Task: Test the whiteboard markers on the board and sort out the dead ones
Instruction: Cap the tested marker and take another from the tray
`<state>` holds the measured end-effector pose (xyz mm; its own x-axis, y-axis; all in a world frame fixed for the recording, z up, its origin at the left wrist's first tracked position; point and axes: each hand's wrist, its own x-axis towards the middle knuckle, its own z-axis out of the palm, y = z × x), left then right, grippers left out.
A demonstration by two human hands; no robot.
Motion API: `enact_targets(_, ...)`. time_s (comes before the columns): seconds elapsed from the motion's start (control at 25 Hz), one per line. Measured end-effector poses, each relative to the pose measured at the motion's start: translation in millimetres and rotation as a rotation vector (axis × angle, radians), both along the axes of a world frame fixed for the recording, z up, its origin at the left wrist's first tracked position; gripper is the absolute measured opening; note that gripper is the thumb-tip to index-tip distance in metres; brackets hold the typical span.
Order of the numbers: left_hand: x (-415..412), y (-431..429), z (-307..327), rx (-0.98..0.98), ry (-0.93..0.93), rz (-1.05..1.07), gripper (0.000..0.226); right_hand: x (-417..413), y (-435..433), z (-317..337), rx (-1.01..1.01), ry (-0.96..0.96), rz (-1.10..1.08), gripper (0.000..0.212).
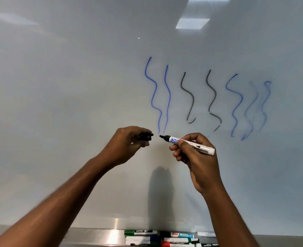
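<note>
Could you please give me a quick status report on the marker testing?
Left hand pinches black plastic cap. Right hand grips uncapped white-barrelled marker, tip facing cap. Glossy whiteboard ahead unobstructed.

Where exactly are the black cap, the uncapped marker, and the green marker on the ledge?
black cap [147, 136]: head view, its exposed end.
uncapped marker [173, 140]: head view, blue label near the tip.
green marker [129, 233]: head view, its green left end.
</note>
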<state>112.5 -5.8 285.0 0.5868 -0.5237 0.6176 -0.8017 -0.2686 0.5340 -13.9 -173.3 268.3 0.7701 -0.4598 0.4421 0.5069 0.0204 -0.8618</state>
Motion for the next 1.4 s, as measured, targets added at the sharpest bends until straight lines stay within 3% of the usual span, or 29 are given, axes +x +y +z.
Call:
enact_targets(0.16, -13, 0, -7, -0.037, 0.133, -0.035, 0.029, -4, 0, 0, -0.041, 0.063, 0.020, 0.006)
enact_targets(0.36, -32, 6, -8, 0.041, 0.078, -0.037, 0.028, -7, 2, -2, -0.082, 0.118, 0.089, 0.005)
enact_targets(0.6, -51, 27, -11, 0.135, 0.035, -0.047, 0.023, -4, 7, -2, 0.093, 0.230, 0.318, 0.007)
enact_targets(0.88, -68, 51, -43, 0.039, 0.142, 0.163, 0.019, 18, 39, -28, 0.420, 0.330, 0.503, 0.009)
enact_targets(1.2, -85, 106, -91, -0.008, 0.212, 0.373, 0.032, 28, 99, -60, 0.449, 0.495, 0.656, 0.013)
enact_targets(1.4, -98, 173, -114, -0.037, 0.172, 0.434, 0.028, 35, 165, -77, 0.433, 0.589, 0.744, 0.013)
